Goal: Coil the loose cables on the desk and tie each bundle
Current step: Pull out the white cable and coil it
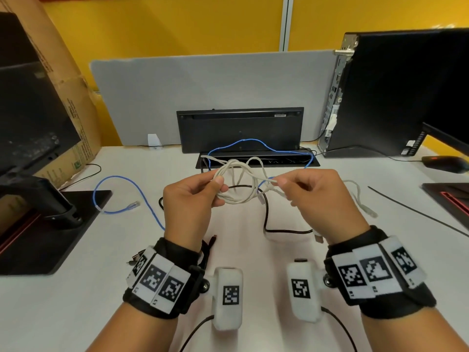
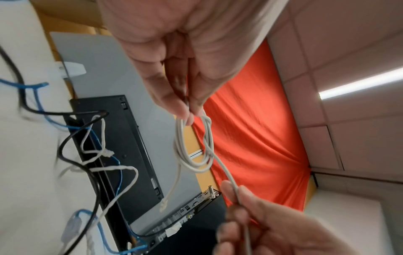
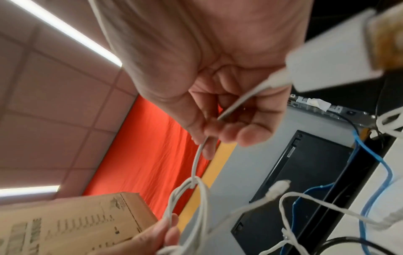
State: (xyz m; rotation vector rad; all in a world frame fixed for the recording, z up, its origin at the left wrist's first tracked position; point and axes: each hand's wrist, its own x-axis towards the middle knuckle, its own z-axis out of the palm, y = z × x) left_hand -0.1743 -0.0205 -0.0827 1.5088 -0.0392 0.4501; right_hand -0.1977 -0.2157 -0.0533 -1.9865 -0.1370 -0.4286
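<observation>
A white cable is wound into a small coil (image 1: 238, 196) held in the air over the desk. My left hand (image 1: 218, 182) pinches the coil's top between thumb and fingers (image 2: 185, 110). My right hand (image 1: 279, 183) pinches the strand (image 3: 197, 155) that leaves the coil where it is wrapped round the loops (image 3: 193, 183). The cable's tail runs right to a plug (image 1: 369, 210) on the desk. A blue cable (image 1: 114, 179) and a black cable (image 1: 265, 217) lie loose below. A white USB plug (image 3: 327, 63) hangs close under my right wrist.
A black keyboard (image 1: 239, 130) stands on edge against the grey divider (image 1: 203, 97), with a cable slot (image 1: 256, 158) in front. A PC tower (image 1: 380, 97) and mouse (image 1: 444, 163) are right, a cardboard box (image 1: 63, 85) and monitor base (image 1: 50, 224) left. A thin black strip (image 1: 418, 214) lies right.
</observation>
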